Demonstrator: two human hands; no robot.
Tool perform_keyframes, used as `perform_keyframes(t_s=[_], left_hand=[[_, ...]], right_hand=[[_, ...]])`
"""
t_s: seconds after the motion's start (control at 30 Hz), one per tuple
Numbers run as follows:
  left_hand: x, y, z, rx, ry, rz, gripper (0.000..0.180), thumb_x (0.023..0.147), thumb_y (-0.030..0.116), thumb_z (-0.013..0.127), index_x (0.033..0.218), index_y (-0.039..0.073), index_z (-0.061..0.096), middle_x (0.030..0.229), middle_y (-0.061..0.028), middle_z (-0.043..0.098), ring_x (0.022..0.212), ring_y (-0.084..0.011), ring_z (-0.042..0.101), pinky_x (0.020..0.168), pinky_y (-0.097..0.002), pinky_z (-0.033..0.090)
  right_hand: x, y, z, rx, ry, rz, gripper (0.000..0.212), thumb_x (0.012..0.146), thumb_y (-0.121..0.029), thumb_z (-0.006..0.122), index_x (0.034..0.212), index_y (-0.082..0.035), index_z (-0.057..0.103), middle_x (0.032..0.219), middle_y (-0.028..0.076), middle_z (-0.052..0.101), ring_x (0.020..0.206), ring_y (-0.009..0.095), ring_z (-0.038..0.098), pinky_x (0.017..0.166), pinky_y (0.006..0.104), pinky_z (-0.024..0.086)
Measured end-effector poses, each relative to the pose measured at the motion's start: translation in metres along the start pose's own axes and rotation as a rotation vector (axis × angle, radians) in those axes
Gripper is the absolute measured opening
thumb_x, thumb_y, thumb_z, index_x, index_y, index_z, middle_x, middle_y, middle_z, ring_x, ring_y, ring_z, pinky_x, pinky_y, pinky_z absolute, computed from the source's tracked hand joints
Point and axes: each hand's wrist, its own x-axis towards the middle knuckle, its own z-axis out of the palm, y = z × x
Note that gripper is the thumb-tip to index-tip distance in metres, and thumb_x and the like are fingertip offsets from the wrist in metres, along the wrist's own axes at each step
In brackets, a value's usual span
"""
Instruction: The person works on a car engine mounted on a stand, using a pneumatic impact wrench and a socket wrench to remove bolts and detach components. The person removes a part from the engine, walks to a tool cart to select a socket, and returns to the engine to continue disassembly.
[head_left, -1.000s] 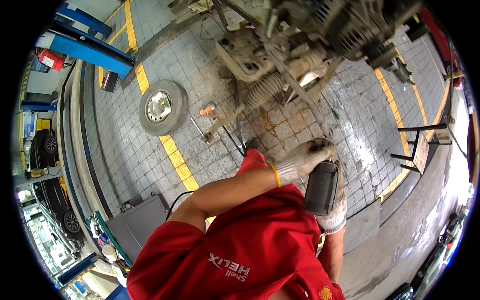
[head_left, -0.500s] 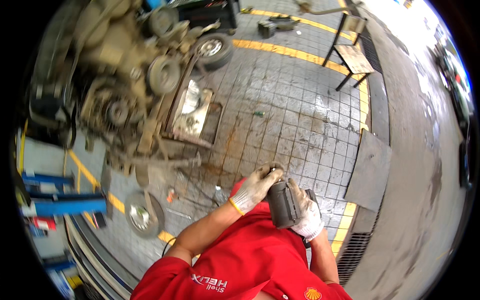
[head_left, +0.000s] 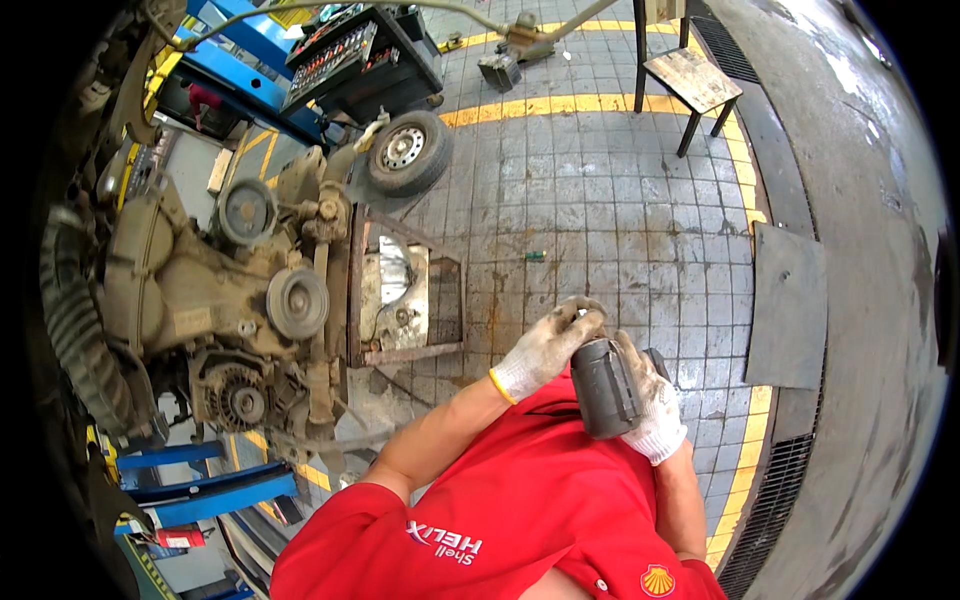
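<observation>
In front of my red shirt I hold a dark grey power tool [head_left: 605, 392] with a rounded body, its nose pointing away from me. My right hand [head_left: 652, 408], in a soiled white glove, is wrapped round its grip side. My left hand [head_left: 545, 348], gloved with a yellow cuff edge, is at the nose. Its thumb and fingers are pinched together there, with a small bright spot between them. The piece they pinch is too small and covered to name. To the left stands a dirty engine [head_left: 175, 265] with pulleys, apart from both hands.
Beside the engine is a rusty metal frame [head_left: 415, 355] with a metal sheet in it. Beyond lie a wheel [head_left: 408, 155] and an open tool cart [head_left: 365, 75]. A chair [head_left: 695, 80] stands far right, near a flat grey mat [head_left: 785, 305]. Blue lift arms [head_left: 210, 485] are lower left.
The view has swung, bringing the engine and tool cart more fully into sight. Both hands and the power tool appear slightly further right and keep nearly the same hold.
</observation>
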Motion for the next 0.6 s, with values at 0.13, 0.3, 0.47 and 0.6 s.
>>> perform_keyframes(t_s=[0.13,0.3,0.47,0.6], left_hand=[[0.053,0.016,0.002,0.245,-0.09,0.121,0.042,0.114,0.03,0.05,0.142,-0.001,0.055,0.121,-0.0101,0.069,0.115,-0.0173,0.064,0.105,-0.031,0.049],[0.124,0.046,0.025,0.366,-0.122,-0.109,0.055,0.108,0.033,0.055,0.15,-0.001,0.043,0.131,-0.0117,0.064,0.123,-0.0192,0.059,0.109,-0.033,0.047],[0.207,0.072,0.061,0.273,-0.141,-0.148,0.067,0.102,0.036,0.065,0.153,0.002,0.037,0.131,-0.0134,0.062,0.12,-0.0209,0.063,0.099,-0.0361,0.055],[0.285,0.094,0.099,0.112,-0.148,-0.134,0.078,0.097,0.022,0.075,0.156,0.001,0.028,0.142,-0.0134,0.06,0.125,-0.0239,0.062,0.099,-0.038,0.058]], right_hand=[[0.029,0.027,-0.029,0.075,0.128,0.052,0.071,0.087,-0.026,0.073,0.15,-0.002,0.052,0.156,0.026,0.05,0.124,0.044,0.062,0.103,0.0473,0.055],[0.055,0.075,-0.057,0.163,0.2,0.204,0.074,0.087,-0.015,0.072,0.155,-0.002,0.046,0.15,0.022,0.056,0.132,0.042,0.058,0.109,0.0458,0.052],[0.096,0.158,-0.108,0.016,0.231,0.138,0.07,0.088,-0.018,0.072,0.153,-0.003,0.049,0.139,0.022,0.062,0.119,0.041,0.066,0.101,0.0458,0.056],[0.137,0.231,-0.174,-0.034,0.222,0.11,0.076,0.086,-0.022,0.076,0.154,-0.006,0.047,0.125,0.022,0.067,0.107,0.042,0.069,0.089,0.0461,0.06]])
